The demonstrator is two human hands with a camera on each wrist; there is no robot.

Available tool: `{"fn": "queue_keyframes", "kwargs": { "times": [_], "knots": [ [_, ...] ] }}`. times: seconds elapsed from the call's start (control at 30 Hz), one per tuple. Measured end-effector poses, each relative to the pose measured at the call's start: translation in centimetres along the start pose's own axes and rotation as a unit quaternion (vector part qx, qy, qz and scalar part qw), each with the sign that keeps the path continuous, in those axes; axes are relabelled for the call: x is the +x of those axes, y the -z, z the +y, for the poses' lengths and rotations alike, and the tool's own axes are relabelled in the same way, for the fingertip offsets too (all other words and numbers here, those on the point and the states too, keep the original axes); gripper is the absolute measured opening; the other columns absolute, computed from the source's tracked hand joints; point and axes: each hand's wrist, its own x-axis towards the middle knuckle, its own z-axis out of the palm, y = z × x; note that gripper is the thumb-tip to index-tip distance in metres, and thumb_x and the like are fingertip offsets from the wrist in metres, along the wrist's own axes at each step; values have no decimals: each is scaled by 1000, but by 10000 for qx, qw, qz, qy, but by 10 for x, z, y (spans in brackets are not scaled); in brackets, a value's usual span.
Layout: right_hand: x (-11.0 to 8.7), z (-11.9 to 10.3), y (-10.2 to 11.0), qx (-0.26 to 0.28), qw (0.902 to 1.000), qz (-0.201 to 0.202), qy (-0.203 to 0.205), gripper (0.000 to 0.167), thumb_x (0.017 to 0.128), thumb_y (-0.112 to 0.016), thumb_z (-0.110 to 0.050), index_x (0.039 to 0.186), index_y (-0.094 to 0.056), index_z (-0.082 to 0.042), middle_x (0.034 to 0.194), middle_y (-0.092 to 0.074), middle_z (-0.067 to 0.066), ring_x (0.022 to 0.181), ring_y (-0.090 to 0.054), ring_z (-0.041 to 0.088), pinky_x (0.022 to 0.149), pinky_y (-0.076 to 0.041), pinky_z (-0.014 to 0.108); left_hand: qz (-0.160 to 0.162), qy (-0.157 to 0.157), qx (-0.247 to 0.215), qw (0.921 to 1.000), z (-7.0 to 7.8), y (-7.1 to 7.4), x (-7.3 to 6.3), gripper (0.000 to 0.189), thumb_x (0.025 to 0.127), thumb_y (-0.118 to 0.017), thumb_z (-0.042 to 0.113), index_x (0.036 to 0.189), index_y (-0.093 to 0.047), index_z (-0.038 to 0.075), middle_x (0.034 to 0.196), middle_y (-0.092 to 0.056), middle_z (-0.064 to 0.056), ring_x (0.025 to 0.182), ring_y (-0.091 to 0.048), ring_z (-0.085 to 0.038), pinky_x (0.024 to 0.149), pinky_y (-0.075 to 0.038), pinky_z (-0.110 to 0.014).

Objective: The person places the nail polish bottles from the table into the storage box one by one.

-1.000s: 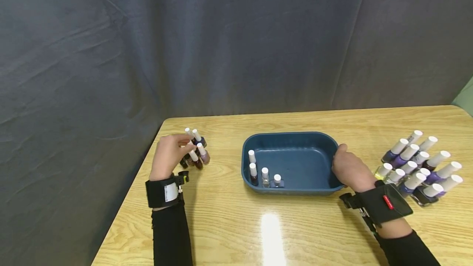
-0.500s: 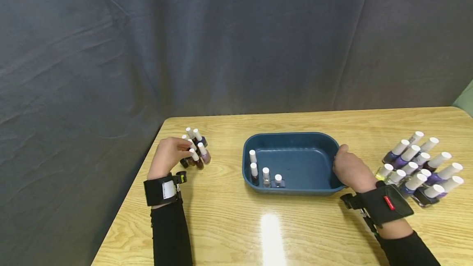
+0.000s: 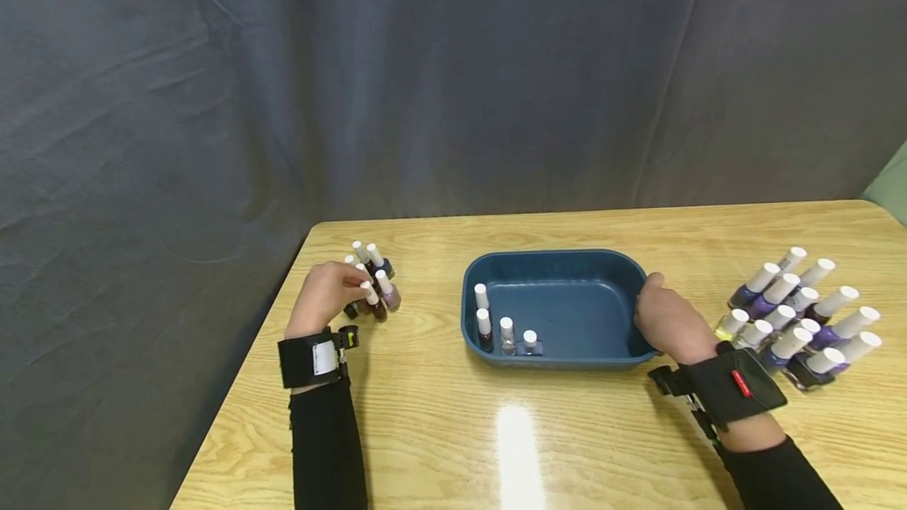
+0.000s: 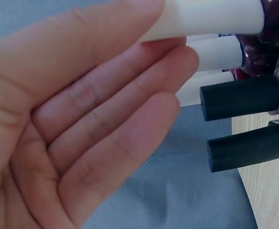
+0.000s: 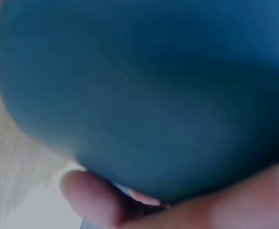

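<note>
My left hand point(image 3: 323, 296) is at a cluster of nail polish bottles on the left of the table. Its thumb and fingers pinch the white cap of a dark red nail polish bottle point(image 3: 379, 310), whose cap point(image 4: 211, 18) lies against the thumb in the left wrist view; the index finger is hidden there. The other fingers are bent loosely below the cap. My right hand point(image 3: 673, 323) grips the right rim of a blue plastic bin point(image 3: 567, 363), its fingers at the edge of the bin wall point(image 5: 144, 105) in the right wrist view.
Several nail polish bottles point(image 3: 485, 330) stand in the bin's left part. A larger group of bottles point(image 3: 779, 305) with white caps stands right of my right hand. Two black caps point(image 4: 242, 98) show beside my left hand. A grey curtain point(image 3: 460, 85) hangs behind the wooden table point(image 3: 425, 431).
The left fingers have shifted slightly back and left within the cluster, now at the cap of the front dark red bottle. The right hand stays on the bin; the view drifts slightly.
</note>
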Motion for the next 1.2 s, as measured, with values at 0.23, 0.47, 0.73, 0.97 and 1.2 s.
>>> {"fn": "queue_keyframes", "kwargs": {
  "times": [0.23, 0.47, 0.73, 0.97, 1.2],
  "knots": [
    [1, -1, 1, -42, 10000, -22, -76, 45, 88, -34, 1, 117, -15, 31, 71, -56, 28, 60, -56, 27, 54, -45, 38, 71, -183, 128, 9997, -1, -1, 1, 14, 78, -70, 6, 91, -73, 5, 86, -71, -9, 84, -68, -24, 76, -49, -40],
    [2, -1, 2, 1, 9996, -142, -232, 46, 90, -33, 0, 119, -14, 29, 72, -55, 26, 61, -55, 26, 54, -44, 36, -27, -223, 78, 9997, 0, 1, 0, 16, 77, -70, 5, 93, -73, 5, 89, -71, -10, 86, -67, -25, 77, -50, -40],
    [1, -1, 1, -7, 9995, -215, -239, 50, 90, -34, 0, 121, -10, 31, 73, -56, 27, 61, -56, 26, 54, -44, 36, -53, -320, 5, 9995, 12, 12, -10, 15, 78, -70, 9, 93, -72, 7, 89, -72, -8, 86, -68, -22, 72, -48, -36],
    [0, -2, 0, 33, 9998, -92, -185, 46, 88, -34, 2, 118, -14, 30, 69, -55, 25, 59, -55, 25, 52, -43, 35, 360, -1034, -53, 9940, 41, 24, -26, 7, 83, -67, 16, 88, -72, 17, 77, -69, 2, 64, -59, -7, 62, -45, -26],
    [1, -3, 1, 7, 9992, -222, -324, 48, 90, -34, 1, 120, -11, 30, 70, -55, 24, 59, -55, 24, 53, -43, 34, 1667, -2246, -549, 9585, 78, 16, -26, 20, 80, -69, 16, 99, -71, 11, 90, -72, -3, 65, -61, -8, 60, -49, -25]
  ]
}}
